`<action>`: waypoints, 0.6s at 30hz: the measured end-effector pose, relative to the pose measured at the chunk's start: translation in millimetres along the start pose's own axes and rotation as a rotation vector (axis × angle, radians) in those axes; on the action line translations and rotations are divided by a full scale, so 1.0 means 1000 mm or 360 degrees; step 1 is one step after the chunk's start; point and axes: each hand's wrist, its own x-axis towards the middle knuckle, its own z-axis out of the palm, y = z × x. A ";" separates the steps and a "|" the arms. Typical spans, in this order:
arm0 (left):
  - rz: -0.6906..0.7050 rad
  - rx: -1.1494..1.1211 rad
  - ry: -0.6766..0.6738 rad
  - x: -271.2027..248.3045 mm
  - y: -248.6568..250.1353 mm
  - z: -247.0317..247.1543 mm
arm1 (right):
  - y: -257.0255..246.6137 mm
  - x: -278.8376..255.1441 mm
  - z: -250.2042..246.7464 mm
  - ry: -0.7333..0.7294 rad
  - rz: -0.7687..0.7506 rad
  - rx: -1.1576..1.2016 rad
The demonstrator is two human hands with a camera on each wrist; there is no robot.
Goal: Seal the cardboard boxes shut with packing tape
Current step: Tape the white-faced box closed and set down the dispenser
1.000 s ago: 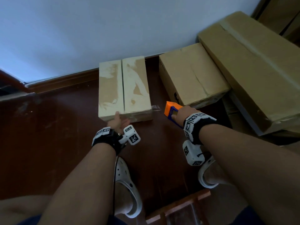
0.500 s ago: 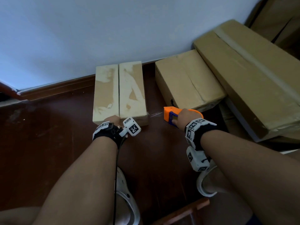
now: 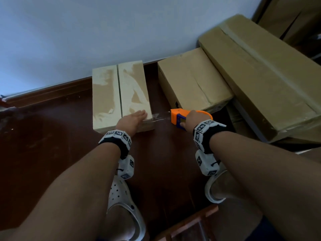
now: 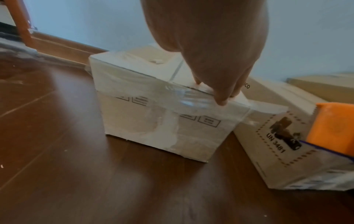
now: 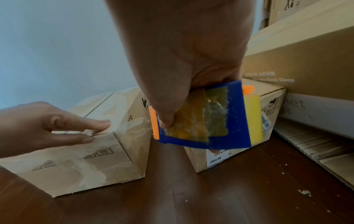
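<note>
Now left hand (image 3: 132, 119) flattens glossy tape (image 4: 188, 99) onto cardboard box (image 3: 106, 101).

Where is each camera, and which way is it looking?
Head: on the person's head, looking down at the small box on the floor; both forearms, left hand and right hand show.
Left wrist: low, looking along the left hand's fingers pressing tape on the box edge.
Right wrist: looks along the right hand gripping the tape dispenser.
All three share the small box and dispenser.
</note>
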 end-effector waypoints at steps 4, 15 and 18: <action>0.0018 0.0014 -0.0026 -0.015 -0.008 0.005 | -0.002 0.000 0.002 -0.0005 -0.0026 -0.0014; 0.0029 -0.0137 0.0093 -0.060 -0.005 -0.004 | -0.023 -0.013 0.029 -0.0052 -0.0122 0.0019; -0.0137 -0.0083 -0.0061 -0.040 0.012 -0.002 | -0.024 -0.012 0.032 -0.0052 -0.0119 -0.0010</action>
